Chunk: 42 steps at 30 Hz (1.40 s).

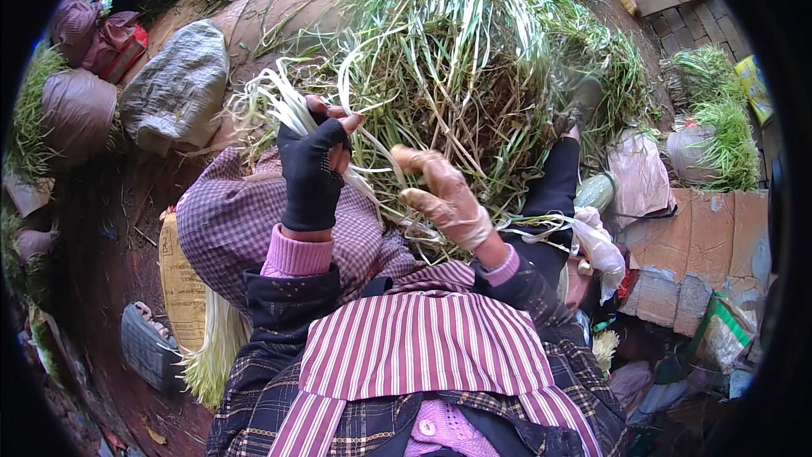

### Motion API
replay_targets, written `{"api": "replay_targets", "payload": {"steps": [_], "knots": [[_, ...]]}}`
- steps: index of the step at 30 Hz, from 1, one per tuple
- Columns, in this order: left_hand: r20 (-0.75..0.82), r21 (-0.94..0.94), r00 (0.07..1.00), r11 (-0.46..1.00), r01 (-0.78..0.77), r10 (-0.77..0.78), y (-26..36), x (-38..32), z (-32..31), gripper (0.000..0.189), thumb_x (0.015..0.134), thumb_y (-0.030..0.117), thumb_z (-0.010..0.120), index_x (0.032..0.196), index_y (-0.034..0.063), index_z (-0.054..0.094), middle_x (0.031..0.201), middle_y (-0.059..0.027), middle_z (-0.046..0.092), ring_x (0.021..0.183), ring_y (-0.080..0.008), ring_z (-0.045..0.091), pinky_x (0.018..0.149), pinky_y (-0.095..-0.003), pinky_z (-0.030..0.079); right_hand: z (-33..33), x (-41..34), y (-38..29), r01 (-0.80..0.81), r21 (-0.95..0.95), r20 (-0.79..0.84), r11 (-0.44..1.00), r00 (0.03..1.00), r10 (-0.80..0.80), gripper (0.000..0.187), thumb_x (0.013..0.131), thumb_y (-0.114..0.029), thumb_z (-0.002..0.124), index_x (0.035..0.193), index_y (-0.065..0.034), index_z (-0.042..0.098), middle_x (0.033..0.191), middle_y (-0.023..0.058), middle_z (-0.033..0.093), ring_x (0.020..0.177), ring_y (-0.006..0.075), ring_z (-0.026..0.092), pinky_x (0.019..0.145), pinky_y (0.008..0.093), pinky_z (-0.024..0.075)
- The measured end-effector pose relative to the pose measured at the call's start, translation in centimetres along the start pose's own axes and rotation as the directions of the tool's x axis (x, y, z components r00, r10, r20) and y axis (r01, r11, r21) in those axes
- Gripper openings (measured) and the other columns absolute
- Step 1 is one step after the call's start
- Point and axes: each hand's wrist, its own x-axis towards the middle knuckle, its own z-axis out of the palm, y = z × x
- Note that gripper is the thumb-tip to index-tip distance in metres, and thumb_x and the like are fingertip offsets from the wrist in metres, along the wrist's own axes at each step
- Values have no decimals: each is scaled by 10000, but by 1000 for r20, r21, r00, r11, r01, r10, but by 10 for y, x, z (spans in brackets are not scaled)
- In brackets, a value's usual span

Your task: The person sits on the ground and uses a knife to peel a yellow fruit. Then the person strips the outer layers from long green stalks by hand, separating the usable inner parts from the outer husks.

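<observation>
My left hand (314, 168), in a black fingerless glove, is closed around a bundle of pale, white-stemmed leafy vegetable stalks (285, 98). One long pale stalk rises past its fingertips and slants down to the right. To the right is my right hand (447, 197), in a thin translucent glove smeared with soil, with its thumb and fingertips at the lower part of a thin pale stalk (380, 147). Whether it pinches that stalk is unclear. Beyond both hands lies a large heap of long green and white stalks (463, 44) with brown dry ones at its middle.
A grey woven sack (177, 86) lies at the upper left, near another person (95, 32). Trimmed pale stalks (219, 343) lie beside a yellow sack (181, 279) at the lower left. Flattened cardboard (698, 241), a green gourd (596, 192) and a white plastic bag (599, 251) are at the right.
</observation>
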Motion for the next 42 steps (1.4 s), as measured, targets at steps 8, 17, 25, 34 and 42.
{"api": "replay_targets", "payload": {"steps": [8,17,25,34,42], "knots": [[37,254,999,967,-31,23,-24,-9,7,240,831,29,666,1036,-6,546,826,-75,636,733,-164,645,670,-266,512,0,4,-33,-466,558,161,687,873,461,268,972,-284,579,937,-22,625,827,-13,620,659,35,492,616,186,407],[77,140,996,990,27,-39,-21,-9,4,119,950,140,582,1004,34,577,615,-7,543,432,-66,453,376,-198,321,-13,-61,57,-363,42,30,931,932,362,218,929,-189,604,762,-50,624,713,52,540,672,157,539,613,322,447],[33,34,992,992,123,-124,-17,-6,3,123,968,174,564,1012,62,538,607,-30,558,350,-76,393,310,-211,290,-86,-50,26,-279,-22,-387,960,888,249,451,843,-197,724,1207,14,560,1060,92,632,908,176,612,830,329,524],[126,261,929,915,308,-349,-32,-15,13,161,956,158,577,1053,32,553,716,-64,634,441,-60,496,353,-183,327,-10,1,-39,-399,578,210,712,916,343,301,1003,-298,536,994,-24,658,871,-33,624,742,36,524,669,204,431],[34,97,998,994,-56,53,-24,-1,-5,260,978,243,544,914,3,623,699,-83,646,498,-120,553,440,-227,418,-15,26,4,-17,267,-25,964,999,24,248,1007,-254,522,961,-64,675,843,20,644,660,78,521,598,238,471]]}}
